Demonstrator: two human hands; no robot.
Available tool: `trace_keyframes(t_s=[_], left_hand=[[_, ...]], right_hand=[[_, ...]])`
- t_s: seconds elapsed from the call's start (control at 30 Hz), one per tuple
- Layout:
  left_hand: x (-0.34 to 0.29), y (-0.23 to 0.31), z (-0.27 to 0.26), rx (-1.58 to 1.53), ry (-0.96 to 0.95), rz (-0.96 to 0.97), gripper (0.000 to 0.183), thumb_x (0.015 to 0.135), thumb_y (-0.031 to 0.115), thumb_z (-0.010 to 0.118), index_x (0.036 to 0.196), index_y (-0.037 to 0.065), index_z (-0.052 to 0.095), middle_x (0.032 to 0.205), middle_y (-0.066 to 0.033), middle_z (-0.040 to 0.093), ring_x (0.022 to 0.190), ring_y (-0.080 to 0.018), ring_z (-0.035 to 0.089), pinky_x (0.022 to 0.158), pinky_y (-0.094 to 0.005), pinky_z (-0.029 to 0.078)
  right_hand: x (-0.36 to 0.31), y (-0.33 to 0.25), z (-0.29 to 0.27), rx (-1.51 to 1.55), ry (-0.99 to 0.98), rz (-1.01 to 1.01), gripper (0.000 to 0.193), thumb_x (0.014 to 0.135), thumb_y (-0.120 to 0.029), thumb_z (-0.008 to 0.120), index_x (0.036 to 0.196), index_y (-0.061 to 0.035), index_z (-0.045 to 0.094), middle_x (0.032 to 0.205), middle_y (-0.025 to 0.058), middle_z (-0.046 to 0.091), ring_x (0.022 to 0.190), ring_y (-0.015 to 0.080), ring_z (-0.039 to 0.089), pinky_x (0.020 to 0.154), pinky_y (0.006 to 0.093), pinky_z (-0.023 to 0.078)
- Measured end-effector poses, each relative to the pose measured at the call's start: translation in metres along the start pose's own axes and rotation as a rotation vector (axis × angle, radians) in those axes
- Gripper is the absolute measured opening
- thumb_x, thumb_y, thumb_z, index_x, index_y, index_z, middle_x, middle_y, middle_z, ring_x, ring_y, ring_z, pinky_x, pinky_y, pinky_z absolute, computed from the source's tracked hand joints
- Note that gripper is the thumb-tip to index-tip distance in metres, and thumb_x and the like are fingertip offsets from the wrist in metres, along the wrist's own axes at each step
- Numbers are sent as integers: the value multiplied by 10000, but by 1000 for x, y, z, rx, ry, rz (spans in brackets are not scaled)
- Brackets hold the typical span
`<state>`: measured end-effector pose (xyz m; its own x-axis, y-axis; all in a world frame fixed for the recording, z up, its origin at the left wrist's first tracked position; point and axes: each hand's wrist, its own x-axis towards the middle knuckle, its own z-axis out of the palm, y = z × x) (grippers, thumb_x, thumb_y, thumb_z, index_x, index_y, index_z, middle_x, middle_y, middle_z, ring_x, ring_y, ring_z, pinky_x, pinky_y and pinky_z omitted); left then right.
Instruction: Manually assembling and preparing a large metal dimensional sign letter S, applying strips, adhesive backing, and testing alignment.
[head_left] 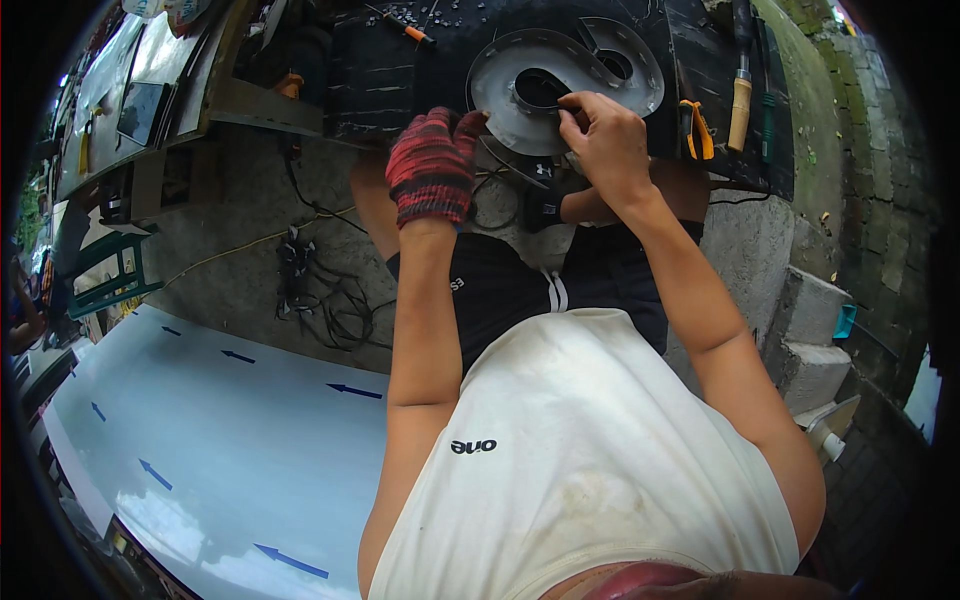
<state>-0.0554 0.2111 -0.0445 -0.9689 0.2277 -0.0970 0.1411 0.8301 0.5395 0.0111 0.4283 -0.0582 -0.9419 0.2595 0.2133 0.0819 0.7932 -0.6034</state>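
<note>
An S-shaped sheet-metal piece with raised side walls lies on the black, white-veined tabletop in front of me. My left hand, in a red and black knit glove, is at its near left edge. The fingers curl, and the tip on the right meets the metal rim. Bare, my right hand reaches over the near side of the piece. Its thumb and forefinger pinch together beside the inner curve; whatever is between them is too small to make out.
Small metal bits and an orange-handled tool lie at the back. On the right are orange-handled cutters and a wooden-handled tool. Cables tangle on the floor. A pale sheet with blue arrows lies at left.
</note>
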Motion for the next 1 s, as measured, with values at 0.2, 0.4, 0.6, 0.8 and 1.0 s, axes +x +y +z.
trace_keyframes(t_s=[0.2, 0.4, 0.6, 0.8, 1.0], left_hand=[[-4, -39, 26, -118, 188, 522, 571, 729, 156, 939, 1264, 235, 758, 1359, -164, 665, 1272, -396, 635, 1018, -494, 568], [9, -32, 47, -834, -76, 212, 629, 562, 85, 995, 1149, 174, 788, 1511, -176, 596, 1343, -371, 607, 1099, -475, 548], [1, -27, 52, -273, 238, 562, 562, 557, 117, 982, 1078, 155, 776, 1484, -154, 636, 1305, -365, 635, 1108, -486, 516], [-1, -27, 60, -143, 290, 611, 520, 617, 208, 954, 1088, 166, 736, 1453, -86, 688, 1327, -351, 641, 1160, -530, 442], [-4, -27, 66, -150, 310, 595, 486, 650, 247, 940, 1078, 171, 724, 1466, -90, 684, 1337, -349, 643, 1178, -548, 420]], right_hand=[[-4, 2, 3, 4, -9, 22, 158, 927, -176, 764, 1038, -66, 787, 904, 91, 778, 827, 288, 769, 783, 414, 600], [-6, 2, -2, -79, -29, -47, 195, 934, -146, 784, 1104, -50, 789, 909, 104, 789, 782, 237, 776, 734, 359, 603], [-8, 1, -4, -9, -66, 1, 181, 941, -169, 781, 1082, -56, 766, 908, 106, 779, 822, 291, 775, 758, 396, 600], [-5, 0, -8, -15, -135, 47, 200, 934, -157, 798, 1102, -51, 770, 881, 101, 770, 758, 266, 755, 724, 378, 584], [3, -8, -16, -153, -129, -101, 207, 917, -134, 811, 1104, -50, 782, 975, 108, 740, 856, 271, 736, 783, 397, 577]])
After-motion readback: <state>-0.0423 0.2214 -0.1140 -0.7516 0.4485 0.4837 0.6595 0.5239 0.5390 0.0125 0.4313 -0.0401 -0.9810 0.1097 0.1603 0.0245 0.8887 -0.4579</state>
